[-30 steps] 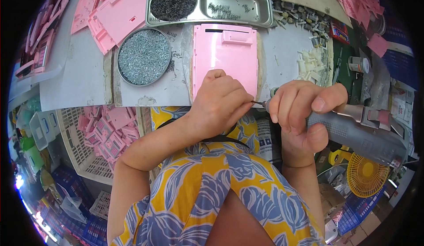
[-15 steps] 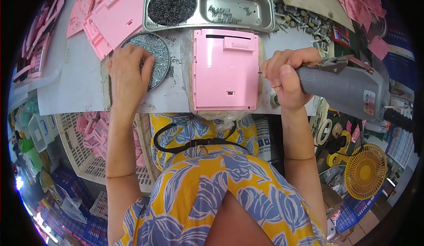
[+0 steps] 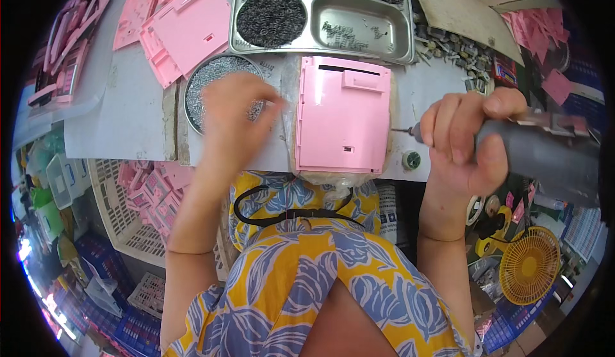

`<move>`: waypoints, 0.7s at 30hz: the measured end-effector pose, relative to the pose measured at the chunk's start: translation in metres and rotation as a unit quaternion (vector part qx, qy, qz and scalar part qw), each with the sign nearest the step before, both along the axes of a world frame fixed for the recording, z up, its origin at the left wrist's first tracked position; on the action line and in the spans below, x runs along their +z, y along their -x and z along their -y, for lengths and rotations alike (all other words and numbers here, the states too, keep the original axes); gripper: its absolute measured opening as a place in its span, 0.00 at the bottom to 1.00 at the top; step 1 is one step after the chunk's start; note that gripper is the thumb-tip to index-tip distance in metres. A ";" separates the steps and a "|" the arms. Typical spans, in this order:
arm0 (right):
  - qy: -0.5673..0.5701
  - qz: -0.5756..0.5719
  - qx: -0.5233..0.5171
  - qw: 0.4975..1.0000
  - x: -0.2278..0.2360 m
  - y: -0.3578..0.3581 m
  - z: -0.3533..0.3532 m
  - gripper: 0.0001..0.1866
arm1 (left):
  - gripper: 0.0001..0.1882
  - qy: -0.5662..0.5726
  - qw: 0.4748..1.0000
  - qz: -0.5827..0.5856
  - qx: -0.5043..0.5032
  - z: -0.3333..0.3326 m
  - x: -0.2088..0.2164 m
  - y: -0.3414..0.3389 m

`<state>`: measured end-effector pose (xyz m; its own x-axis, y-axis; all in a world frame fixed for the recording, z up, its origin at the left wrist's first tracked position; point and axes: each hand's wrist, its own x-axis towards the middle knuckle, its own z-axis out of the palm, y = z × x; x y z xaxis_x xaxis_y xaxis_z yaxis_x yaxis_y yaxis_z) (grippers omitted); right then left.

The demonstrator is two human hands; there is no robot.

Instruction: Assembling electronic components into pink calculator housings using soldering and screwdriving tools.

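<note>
In the middle of the worktable, a pink plastic casing [image 3: 339,117] lies flat on a pad wrapped in clear plastic. My right hand [image 3: 471,136] grips a grey electric screwdriver [image 3: 544,155] to the right of the casing. Its thin bit [image 3: 402,130] points left and ends just short of the casing's right edge. My left hand [image 3: 237,117], smeared by motion, hovers over the right side of a round dish of small silver screws [image 3: 214,69]. Its fingertips reach toward the casing without touching it; whether they hold a screw cannot be made out.
Behind the casing stands a metal compartment tray [image 3: 301,49] with dark springs. More pink panels [image 3: 186,30] are stacked at the far left. Small metal parts [image 3: 448,56] lie at the right. A white crate [image 3: 122,219] of pink pieces sits below the table's left edge; a yellow fan [image 3: 528,264] at right.
My left hand has moved right from the screw dish toward the casing. My right hand and the screwdriver have drawn back to the right, away from the casing. The view has shifted slightly.
</note>
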<state>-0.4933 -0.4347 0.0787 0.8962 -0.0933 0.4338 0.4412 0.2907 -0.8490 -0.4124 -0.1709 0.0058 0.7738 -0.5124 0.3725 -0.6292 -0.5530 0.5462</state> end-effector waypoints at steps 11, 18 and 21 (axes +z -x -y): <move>-0.018 -0.032 0.027 0.999 0.008 0.008 -0.026 0.17 | 0.08 0.141 0.975 -0.101 -0.138 0.063 0.013 0.039; -0.006 -0.035 0.032 0.999 0.002 0.002 -0.032 0.16 | 0.12 0.054 0.983 -0.086 -0.153 0.058 0.015 0.033; 0.019 -0.005 0.025 0.999 -0.002 -0.004 -0.025 0.15 | 0.20 0.066 0.985 -0.072 -0.142 0.058 0.028 0.026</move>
<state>-0.4898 -0.4102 0.0763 0.9039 -0.0316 0.4265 0.4176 0.2807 -0.8642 -0.4385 -0.2290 0.0337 0.6550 -0.6708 0.3479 -0.6598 -0.2833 0.6960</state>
